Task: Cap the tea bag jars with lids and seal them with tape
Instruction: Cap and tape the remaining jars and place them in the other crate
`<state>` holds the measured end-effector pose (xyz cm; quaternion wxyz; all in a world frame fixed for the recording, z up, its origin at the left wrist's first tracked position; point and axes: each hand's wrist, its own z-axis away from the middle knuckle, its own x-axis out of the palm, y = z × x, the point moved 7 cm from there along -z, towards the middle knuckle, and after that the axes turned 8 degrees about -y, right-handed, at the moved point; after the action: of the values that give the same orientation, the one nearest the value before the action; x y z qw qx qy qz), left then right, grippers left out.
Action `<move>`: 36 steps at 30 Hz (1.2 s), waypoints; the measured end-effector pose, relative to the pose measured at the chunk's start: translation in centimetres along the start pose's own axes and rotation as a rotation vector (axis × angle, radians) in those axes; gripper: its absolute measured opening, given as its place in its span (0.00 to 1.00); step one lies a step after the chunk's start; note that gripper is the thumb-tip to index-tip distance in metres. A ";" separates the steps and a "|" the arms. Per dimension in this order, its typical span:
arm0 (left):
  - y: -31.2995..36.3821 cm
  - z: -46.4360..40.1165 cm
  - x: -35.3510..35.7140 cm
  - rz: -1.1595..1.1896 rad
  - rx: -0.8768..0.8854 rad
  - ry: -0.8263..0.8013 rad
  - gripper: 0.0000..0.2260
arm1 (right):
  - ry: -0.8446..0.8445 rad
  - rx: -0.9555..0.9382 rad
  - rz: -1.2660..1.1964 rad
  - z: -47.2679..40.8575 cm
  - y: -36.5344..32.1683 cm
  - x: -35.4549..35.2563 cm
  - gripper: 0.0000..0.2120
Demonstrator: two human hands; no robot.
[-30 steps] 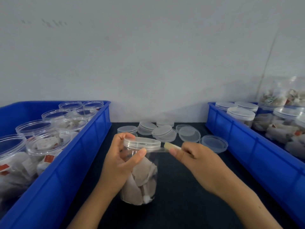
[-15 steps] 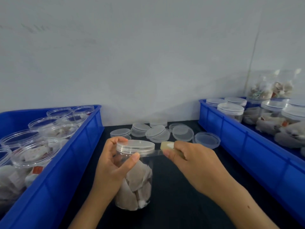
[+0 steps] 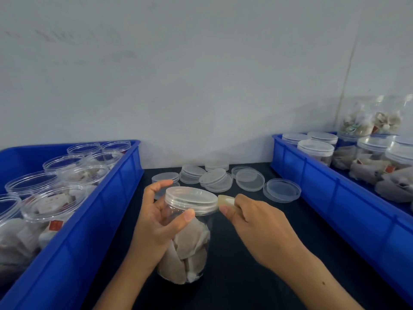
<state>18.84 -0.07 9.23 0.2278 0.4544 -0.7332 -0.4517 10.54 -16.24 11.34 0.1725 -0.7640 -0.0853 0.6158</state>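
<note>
Closer than a moment before, the tape roll (image 3: pixel 225 201) had reached the lid (image 3: pixel 191 197). Left hand (image 3: pixel 156 222) kept its grip curled round the tea bag jar (image 3: pixel 185 245), standing on the tabletop (image 3: pixel 245 276); right hand (image 3: pixel 257 224) pinched the roll against the lid's rim.

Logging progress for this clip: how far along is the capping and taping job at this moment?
Done: capped jars fill the right blue bin. In hand: the left hand grips a lidded jar of tea bags, while the right hand holds a yellowish tape piece at its lid rim; whether the tape already sticks is unclear. Left: open jars wait in the left blue bin, and loose lids lie on the table.
</note>
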 end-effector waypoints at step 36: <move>-1.0 0.0 0.0 0.069 -0.088 -0.075 0.32 | -0.089 0.045 -0.101 0.1 -0.2 0.9 0.19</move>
<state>19.32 -0.27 8.33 0.2355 0.4011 -0.7359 -0.4920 10.67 -15.74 10.58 0.2166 -0.7265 -0.1173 0.6415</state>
